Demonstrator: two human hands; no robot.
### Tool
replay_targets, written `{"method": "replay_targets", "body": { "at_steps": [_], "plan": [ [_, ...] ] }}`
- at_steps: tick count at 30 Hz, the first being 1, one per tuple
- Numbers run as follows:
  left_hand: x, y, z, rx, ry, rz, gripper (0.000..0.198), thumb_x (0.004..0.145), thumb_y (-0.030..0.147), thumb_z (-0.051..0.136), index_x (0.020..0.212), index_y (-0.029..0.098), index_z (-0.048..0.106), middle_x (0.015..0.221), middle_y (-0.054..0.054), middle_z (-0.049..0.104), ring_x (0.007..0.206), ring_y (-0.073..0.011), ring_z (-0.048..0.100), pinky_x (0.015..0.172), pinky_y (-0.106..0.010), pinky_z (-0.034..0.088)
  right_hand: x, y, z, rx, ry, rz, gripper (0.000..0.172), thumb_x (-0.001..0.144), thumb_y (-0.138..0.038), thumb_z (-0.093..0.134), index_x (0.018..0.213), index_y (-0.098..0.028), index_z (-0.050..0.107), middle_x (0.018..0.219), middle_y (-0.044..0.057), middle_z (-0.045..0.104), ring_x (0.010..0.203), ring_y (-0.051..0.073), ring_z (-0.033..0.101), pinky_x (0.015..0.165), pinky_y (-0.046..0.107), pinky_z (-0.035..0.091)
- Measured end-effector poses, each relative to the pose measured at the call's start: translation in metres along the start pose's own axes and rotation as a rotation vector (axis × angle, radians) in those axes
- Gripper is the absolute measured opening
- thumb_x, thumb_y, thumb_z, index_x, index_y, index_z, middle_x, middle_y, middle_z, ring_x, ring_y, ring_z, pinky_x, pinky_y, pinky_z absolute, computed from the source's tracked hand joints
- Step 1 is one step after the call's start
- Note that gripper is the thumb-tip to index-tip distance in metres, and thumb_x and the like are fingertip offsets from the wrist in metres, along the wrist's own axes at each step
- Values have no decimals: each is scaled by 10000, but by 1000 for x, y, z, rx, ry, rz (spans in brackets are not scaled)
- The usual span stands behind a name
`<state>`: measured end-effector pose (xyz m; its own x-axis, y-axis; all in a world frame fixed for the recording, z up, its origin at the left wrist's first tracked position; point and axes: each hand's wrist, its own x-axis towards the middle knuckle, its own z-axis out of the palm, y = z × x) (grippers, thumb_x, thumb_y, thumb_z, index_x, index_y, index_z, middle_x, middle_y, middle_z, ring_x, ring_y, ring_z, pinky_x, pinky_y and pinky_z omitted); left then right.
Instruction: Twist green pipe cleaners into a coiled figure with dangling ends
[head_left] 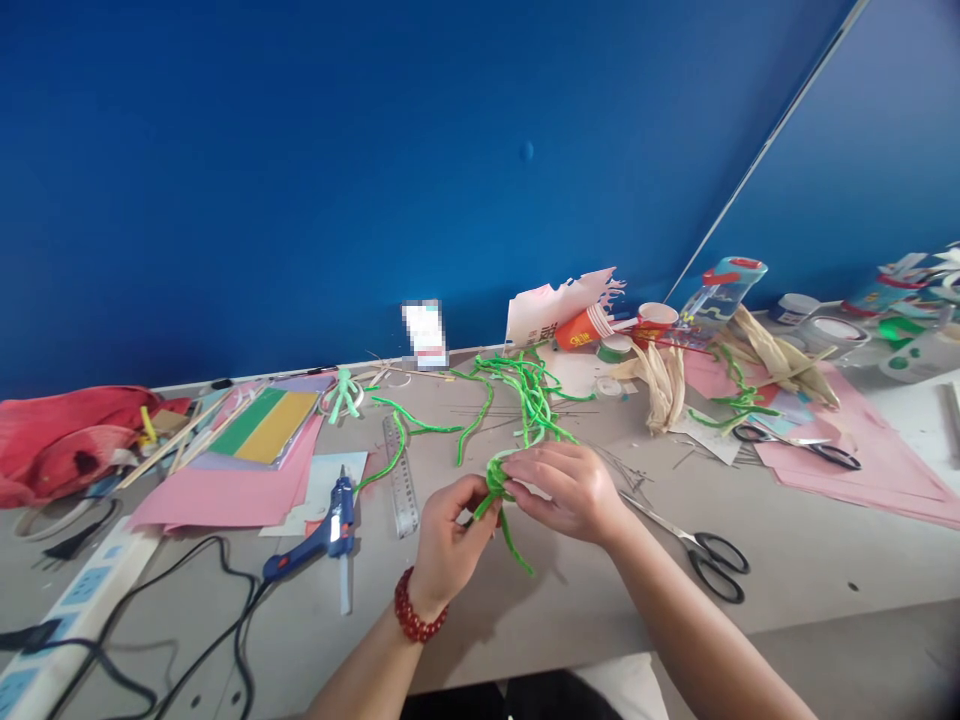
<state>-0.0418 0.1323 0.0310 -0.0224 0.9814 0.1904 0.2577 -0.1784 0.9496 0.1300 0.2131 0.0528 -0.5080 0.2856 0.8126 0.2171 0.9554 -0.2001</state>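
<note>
My left hand (450,530) and my right hand (562,490) meet above the grey tabletop (780,570), both pinching a twisted green pipe cleaner (495,490) whose end hangs down below them. A red bead bracelet (416,610) circles my left wrist. Beyond my fingers lies a tangle of green pipe cleaners (525,395), not touching my hands. Near my right forearm rest black-handled scissors (709,560), and a blue hot glue gun (330,530) lies to the left of my left hand.
A steel ruler (400,478) lies near the glue gun, beside pink paper sheets (225,505). Dried corn husks (664,385), paper cups (585,328), a second pair of scissors (799,445) and a red cloth (67,440) sit further off. A power strip (75,610) and black cords occupy the front left.
</note>
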Motion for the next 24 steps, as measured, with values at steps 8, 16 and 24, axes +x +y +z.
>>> {"method": "replay_targets", "body": {
  "at_steps": [8,16,24],
  "plan": [
    [0,1,0,-71,-4,-1,221,926,300,586,742,179,593,620,15,573,576,-122,541,570,-219,450,0,3,1,156,-4,71,145,931,-138,577,1014,-214,669,919,85,747,811,188,699,714,313,570],
    [-1,2,-1,-40,-6,21,213,931,291,573,752,178,600,634,6,589,589,-129,555,582,-226,450,2,-2,3,336,10,240,180,891,-140,660,1057,-211,661,900,69,730,828,191,672,747,338,561],
    [0,9,-2,105,-11,144,180,919,232,564,747,186,592,630,11,608,583,-120,547,588,-215,427,4,0,-4,480,-99,319,163,895,-152,646,1039,-207,697,946,77,721,918,207,658,819,356,544]
  ]
}}
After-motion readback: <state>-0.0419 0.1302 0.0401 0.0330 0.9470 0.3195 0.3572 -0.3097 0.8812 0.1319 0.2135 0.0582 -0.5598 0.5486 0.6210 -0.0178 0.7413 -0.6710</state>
